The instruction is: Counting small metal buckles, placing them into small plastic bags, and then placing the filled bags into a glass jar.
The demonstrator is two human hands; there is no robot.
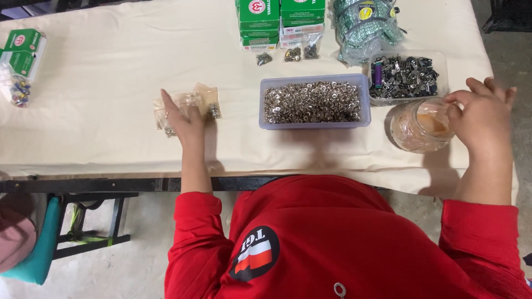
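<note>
At the far left edge of the cloth-covered worktop (100,72) sits a green box (23,51) with a small bag of coloured bits (15,91) just beside it. Further in, the left hand (185,123) lies flat with its fingers stretched out, pressing down on a loose cluster of small clear bags (188,105) that hold a few metal pieces; it pins them rather than pinching any one. To the right of these, well apart from that hand, stands a clear tub of silver rings (313,102), and behind it a stack of green boxes (280,22) with a few tiny packets in front. Next comes a bag of green packets (366,25) and, below it, a clear tray of dark metal clips (407,77). At the right edge the right hand (482,116) curls over the rim of a clear jar (421,128), thumb and fingers closed on its lip, the jar standing on the worktop beside the tray. The work appears to be at a gathering stage, one hand steadying the bags while the other grips the jar. Any next move would call for a firm hold on the jar's lip so that it stays upright, and for parting one bag from the cluster.
</note>
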